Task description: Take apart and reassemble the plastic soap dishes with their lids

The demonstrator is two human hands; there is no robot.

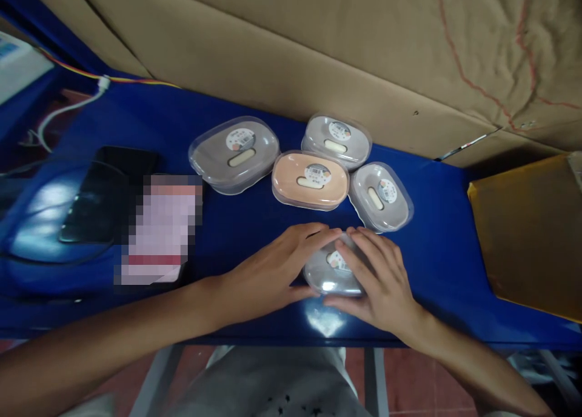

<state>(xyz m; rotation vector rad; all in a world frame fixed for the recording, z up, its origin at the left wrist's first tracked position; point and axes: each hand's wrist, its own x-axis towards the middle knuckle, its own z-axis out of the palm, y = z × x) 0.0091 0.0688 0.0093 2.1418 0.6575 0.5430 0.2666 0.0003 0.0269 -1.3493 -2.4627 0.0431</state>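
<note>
- At the far left, a white cable [68, 106] curls at the back of the glossy blue surface [441, 265]; a dark flat device [93, 202] and a phone [161, 229] with a pixelated screen lie nearer.
- Brown cardboard [282, 47] lines the back; reddish floor [409, 383] shows below the front edge.
- Left of centre sits a large grey oval container [257, 153] with a clear cover and round label.
- Next, an orange oval container [288, 177] stands in front of a grey rear container [313, 138]; a smaller grey container [395, 211] is just right of them.
- Far right stands a brown taped box [531, 235].
- The left hand [282, 262] curves around the left side of the nearest grey container [322, 277], thumb low, fingers at its far edge.
- That container rests on the surface between both hands.
- The right hand [386, 283] drapes slightly spread fingers over its right side, thumb along the near edge.
</note>
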